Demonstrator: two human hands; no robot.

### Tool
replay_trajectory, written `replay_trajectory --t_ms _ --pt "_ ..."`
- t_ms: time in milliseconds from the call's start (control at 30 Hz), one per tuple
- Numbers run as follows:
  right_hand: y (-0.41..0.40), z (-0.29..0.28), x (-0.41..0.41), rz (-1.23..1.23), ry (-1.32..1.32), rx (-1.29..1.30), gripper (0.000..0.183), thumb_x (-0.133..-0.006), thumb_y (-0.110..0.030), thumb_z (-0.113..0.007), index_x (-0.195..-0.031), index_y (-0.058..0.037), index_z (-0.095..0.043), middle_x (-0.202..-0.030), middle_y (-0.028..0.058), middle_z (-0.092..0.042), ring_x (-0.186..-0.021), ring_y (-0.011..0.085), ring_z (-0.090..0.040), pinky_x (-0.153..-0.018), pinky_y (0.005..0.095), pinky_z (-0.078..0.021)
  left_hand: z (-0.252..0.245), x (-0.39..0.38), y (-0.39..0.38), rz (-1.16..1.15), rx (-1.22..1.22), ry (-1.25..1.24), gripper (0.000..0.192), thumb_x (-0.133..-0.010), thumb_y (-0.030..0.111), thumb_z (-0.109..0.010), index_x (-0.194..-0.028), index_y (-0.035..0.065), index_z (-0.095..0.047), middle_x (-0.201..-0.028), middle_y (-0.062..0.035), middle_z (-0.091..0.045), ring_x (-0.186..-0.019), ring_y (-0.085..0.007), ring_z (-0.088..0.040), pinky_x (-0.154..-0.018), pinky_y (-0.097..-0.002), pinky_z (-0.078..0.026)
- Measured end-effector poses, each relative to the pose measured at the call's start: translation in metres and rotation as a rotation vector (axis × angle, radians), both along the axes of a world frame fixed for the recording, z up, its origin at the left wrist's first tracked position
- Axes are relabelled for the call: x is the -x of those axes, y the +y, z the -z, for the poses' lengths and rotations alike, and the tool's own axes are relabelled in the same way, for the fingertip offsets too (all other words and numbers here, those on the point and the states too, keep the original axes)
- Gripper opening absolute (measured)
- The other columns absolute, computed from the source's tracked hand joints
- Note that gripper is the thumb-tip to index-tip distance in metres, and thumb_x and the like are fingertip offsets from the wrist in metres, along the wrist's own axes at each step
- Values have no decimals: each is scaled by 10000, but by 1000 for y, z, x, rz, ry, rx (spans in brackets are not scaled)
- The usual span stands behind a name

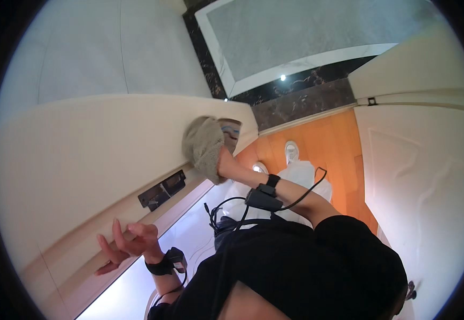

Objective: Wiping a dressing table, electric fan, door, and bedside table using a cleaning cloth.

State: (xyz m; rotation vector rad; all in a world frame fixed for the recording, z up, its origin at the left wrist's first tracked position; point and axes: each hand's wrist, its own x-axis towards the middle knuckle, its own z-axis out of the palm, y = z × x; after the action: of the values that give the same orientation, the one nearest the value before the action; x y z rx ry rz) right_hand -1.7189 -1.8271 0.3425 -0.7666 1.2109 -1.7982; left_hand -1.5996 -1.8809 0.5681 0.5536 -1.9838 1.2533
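A grey fluffy cloth (204,148) covers my right hand (224,159), hiding its fingers. The cloth lies against the cream wall or door-frame face (95,140), near its far end. Beside it shows a dark patch with a blue streak (231,131); I cannot tell what that is. Closer to me, a dark metal strike plate (162,190) is set in the door jamb (132,212). My left hand (130,244) is at the jamb with its fingers spread and nothing in it. Whether it touches the surface is unclear.
A cream panelled door (404,160) stands at my right. Wood flooring (312,136) lies under my white shoes (291,151), ending at a dark stone threshold (304,106). Grey tiles (288,36) continue beyond. A black cable (316,180) loops from the device (264,199) on my right wrist.
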Motion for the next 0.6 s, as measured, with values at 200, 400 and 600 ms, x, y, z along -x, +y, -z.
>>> replay_trajectory --t_ms 200,400,600 --pt "33 -76 57 -264 641 -583 398 -597 -134 -606 -892 114 -510 -688 229 -577 -764 358 -589 -616 405 -475 5 -13 -5 168 -103 -9 167 -727 96 -491 -852 49 -592 -1026 -142 -542 -1052 -334 -458 -978 -460 -237" --pt "6 -123 40 -339 864 -254 1060 -501 -139 -739 -1298 73 -75 -785 255 -568 -776 372 -561 -683 382 -449 5 -14 -8 256 -173 151 131 -740 124 -511 -805 77 -615 -1037 -101 -572 -1055 -313 -452 -930 -368 -315" --pt "0 -112 12 -260 554 -259 1055 -509 -121 -717 -1343 -30 -77 -792 224 -577 -761 326 -568 -678 344 -442 -7 -2 5 322 -126 191 123 -717 168 -517 -796 159 -611 -1070 -21 -579 -1141 -269 -392 -998 -503 -177"
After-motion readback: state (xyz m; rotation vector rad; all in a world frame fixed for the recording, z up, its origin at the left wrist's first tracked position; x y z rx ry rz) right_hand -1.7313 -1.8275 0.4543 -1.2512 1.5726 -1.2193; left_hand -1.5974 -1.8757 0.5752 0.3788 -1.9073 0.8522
